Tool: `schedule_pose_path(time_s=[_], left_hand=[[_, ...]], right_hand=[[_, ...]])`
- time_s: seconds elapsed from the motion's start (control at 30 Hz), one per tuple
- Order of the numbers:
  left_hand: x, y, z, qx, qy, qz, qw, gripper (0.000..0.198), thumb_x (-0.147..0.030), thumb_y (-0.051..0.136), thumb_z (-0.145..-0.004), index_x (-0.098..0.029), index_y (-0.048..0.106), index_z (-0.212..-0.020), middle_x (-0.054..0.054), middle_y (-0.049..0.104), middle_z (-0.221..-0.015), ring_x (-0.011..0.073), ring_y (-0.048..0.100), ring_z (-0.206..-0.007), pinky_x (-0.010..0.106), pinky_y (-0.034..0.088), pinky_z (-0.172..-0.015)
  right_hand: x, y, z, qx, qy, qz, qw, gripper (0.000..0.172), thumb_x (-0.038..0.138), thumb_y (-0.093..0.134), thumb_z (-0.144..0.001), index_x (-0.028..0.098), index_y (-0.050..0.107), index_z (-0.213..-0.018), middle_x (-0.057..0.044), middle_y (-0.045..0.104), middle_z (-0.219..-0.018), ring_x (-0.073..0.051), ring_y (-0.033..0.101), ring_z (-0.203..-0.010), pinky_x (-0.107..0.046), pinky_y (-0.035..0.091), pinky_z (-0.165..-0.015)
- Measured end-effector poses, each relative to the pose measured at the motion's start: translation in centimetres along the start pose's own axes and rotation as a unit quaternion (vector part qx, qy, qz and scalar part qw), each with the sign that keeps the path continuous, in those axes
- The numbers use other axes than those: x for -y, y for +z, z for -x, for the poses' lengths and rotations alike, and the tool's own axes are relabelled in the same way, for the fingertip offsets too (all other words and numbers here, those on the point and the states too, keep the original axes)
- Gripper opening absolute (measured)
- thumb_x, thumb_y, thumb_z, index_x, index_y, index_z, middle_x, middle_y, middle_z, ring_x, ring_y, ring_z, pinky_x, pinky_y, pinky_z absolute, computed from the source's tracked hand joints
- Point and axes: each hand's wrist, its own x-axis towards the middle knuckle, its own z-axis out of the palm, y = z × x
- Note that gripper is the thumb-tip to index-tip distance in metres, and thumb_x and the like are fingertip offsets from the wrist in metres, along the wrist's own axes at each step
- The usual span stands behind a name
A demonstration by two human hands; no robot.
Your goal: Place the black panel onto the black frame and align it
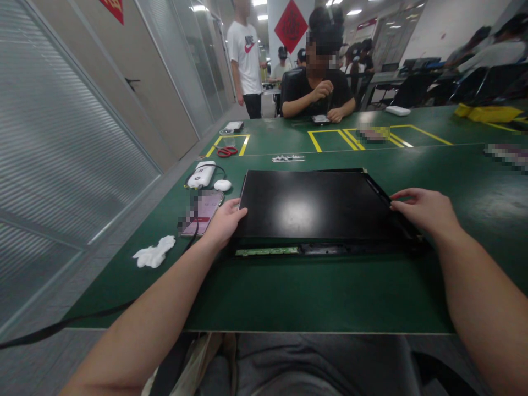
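Observation:
A dark flat screen panel (317,206) lies over a black frame (342,249) on the green table, shifted toward the frame's left. Along the frame's near edge a green circuit strip (268,251) shows. My left hand (226,221) grips the panel's left edge, with the thumb on top and the fingers partly hidden beneath. At the right side, my right hand (429,210) pinches the frame's edge between thumb and fingers, beside the panel.
Left of the panel are a phone (204,212), a white power bank (202,174), a white earbud case (223,185), crumpled tissue (154,252) and red scissors (227,152). White strips (288,158) lie beyond the panel. A person in black (319,91) sits across the green table (322,291).

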Motion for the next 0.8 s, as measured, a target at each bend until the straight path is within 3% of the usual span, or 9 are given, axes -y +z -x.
schedule_pose_path(time_s=[0.37, 0.57, 0.8], left_hand=[[0.05, -0.10, -0.19, 0.001, -0.007, 0.005, 1.000, 0.050, -0.008, 0.070, -0.067, -0.015, 0.064, -0.116, 0.006, 0.077, -0.080, 0.0228, 0.074, -0.072, 0.031, 0.058, -0.064], [0.04, -0.14, -0.08, 0.014, -0.003, 0.018, 1.000, 0.043, -0.009, 0.069, -0.066, -0.015, 0.066, -0.109, 0.004, 0.076, -0.076, 0.0217, 0.073, -0.071, 0.029, 0.057, -0.063], [0.01, 0.01, 0.01, -0.012, -0.001, 0.004, 1.000, 0.039, -0.006, 0.067, -0.066, -0.014, 0.064, -0.105, 0.005, 0.075, -0.074, 0.0221, 0.073, -0.071, 0.030, 0.057, -0.064]], right_hand=[[0.41, -0.41, 0.19, 0.013, 0.039, -0.054, 0.998, 0.016, 0.029, 0.065, -0.069, 0.025, 0.076, -0.080, -0.002, 0.071, -0.065, -0.022, 0.064, -0.075, -0.032, 0.044, -0.065], [0.59, -0.45, 0.37, 0.012, 0.047, -0.064, 0.997, 0.018, 0.027, 0.063, -0.072, 0.024, 0.077, -0.083, -0.002, 0.073, -0.067, -0.022, 0.065, -0.078, -0.032, 0.043, -0.067], [0.79, -0.65, 0.48, 0.023, 0.059, -0.060, 0.996, 0.022, 0.025, 0.061, -0.073, 0.024, 0.078, -0.087, -0.001, 0.074, -0.070, -0.020, 0.063, -0.072, -0.031, 0.042, -0.065]])
